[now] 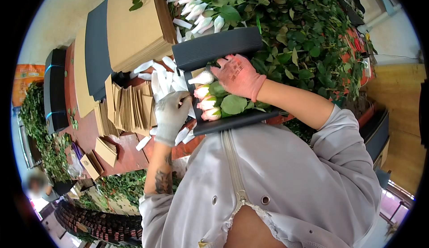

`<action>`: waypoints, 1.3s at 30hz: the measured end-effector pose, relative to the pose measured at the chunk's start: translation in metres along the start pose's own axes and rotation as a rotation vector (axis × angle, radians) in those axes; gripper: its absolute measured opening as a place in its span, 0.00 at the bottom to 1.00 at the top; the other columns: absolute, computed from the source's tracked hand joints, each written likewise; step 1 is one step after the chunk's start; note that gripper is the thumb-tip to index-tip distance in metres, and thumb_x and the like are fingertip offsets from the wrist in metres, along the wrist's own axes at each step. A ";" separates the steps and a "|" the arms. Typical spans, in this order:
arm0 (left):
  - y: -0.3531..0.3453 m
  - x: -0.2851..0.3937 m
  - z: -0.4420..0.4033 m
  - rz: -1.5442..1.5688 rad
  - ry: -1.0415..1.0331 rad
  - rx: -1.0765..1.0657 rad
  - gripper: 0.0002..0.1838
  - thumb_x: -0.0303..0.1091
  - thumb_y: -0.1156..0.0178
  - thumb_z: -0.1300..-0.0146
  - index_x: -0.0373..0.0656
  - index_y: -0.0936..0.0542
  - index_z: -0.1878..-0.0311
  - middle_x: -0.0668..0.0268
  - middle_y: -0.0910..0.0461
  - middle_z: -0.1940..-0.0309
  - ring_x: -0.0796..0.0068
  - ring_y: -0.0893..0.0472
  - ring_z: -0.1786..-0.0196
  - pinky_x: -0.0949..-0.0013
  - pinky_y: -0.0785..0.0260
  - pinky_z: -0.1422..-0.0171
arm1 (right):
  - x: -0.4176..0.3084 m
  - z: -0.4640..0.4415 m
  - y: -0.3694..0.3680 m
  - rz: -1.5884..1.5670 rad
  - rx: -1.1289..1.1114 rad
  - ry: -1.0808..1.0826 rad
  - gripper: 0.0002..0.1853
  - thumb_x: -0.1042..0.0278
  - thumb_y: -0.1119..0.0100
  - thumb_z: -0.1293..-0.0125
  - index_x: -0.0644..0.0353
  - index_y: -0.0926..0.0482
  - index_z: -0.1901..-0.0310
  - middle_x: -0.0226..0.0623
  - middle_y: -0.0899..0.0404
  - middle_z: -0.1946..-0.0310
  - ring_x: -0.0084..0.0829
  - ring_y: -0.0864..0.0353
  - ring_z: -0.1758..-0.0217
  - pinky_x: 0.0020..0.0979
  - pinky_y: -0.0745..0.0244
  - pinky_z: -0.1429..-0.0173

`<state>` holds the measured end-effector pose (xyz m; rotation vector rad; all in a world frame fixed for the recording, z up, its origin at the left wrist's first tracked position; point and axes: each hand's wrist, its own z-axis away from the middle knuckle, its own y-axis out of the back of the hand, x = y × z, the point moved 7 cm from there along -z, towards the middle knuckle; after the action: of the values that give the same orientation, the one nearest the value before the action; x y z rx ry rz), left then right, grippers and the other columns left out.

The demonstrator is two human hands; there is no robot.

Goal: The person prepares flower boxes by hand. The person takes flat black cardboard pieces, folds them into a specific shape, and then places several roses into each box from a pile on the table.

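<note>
My left hand, in a pale grey glove, is closed with its thumb and forefinger curled together beside the flower heads. What it holds, if anything, I cannot make out. Under it and above it lie white net sleeves. A pink glove covers my right hand, its fingers bent over a rose in a white net sleeve; the grip is partly hidden. Pale pink roses with green leaves lie in a row on a black corrugated sheet, whose far flap is raised.
Cardboard sheets are stacked at the upper left, beside small folded cardboard pieces. Several netted roses and a large heap of leafy stems lie beyond the black sheet. The red tabletop shows at the left.
</note>
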<state>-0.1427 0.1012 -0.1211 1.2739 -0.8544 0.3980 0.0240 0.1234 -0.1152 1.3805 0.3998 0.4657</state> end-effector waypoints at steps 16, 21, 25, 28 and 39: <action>-0.036 0.066 -0.004 -0.527 -0.305 -0.294 0.20 0.43 0.37 0.49 0.42 0.22 0.55 0.58 0.27 0.46 0.66 0.28 0.42 0.61 0.37 0.41 | 0.001 0.012 0.031 0.028 0.160 0.079 0.14 0.66 0.52 0.42 0.52 0.26 0.54 0.32 0.25 0.65 0.33 0.23 0.62 0.34 0.31 0.57; -0.041 0.073 -0.002 -0.672 -0.281 -0.344 0.21 0.44 0.34 0.54 0.45 0.22 0.58 0.61 0.25 0.49 0.67 0.24 0.48 0.63 0.34 0.47 | 0.013 0.003 0.009 -0.023 -0.111 -0.042 0.17 0.54 0.49 0.41 0.50 0.27 0.52 0.27 0.24 0.62 0.29 0.23 0.58 0.34 0.32 0.57; -0.043 0.069 0.000 -0.703 -0.296 -0.337 0.21 0.45 0.33 0.54 0.45 0.22 0.58 0.62 0.24 0.51 0.68 0.23 0.49 0.63 0.33 0.51 | 0.019 0.033 0.049 0.120 0.126 -0.092 0.21 0.49 0.47 0.43 0.46 0.27 0.49 0.23 0.25 0.60 0.24 0.27 0.53 0.33 0.38 0.49; -0.045 0.068 0.000 -0.738 -0.281 -0.324 0.19 0.43 0.35 0.54 0.47 0.22 0.59 0.63 0.23 0.54 0.67 0.22 0.49 0.63 0.31 0.51 | 0.017 0.050 0.089 0.289 0.381 -0.095 0.24 0.47 0.48 0.44 0.42 0.29 0.46 0.20 0.27 0.60 0.21 0.31 0.49 0.33 0.46 0.43; -0.047 0.068 0.002 -0.771 -0.246 -0.418 0.14 0.44 0.37 0.51 0.48 0.18 0.64 0.64 0.22 0.56 0.69 0.22 0.52 0.63 0.33 0.53 | -0.004 0.012 0.004 -0.092 0.173 0.010 0.18 0.63 0.51 0.45 0.50 0.28 0.51 0.36 0.26 0.61 0.34 0.23 0.60 0.31 0.29 0.55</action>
<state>-0.0669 0.0733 -0.1015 1.1649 -0.5456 -0.5350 0.0270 0.1117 -0.1094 1.5201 0.5197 0.3692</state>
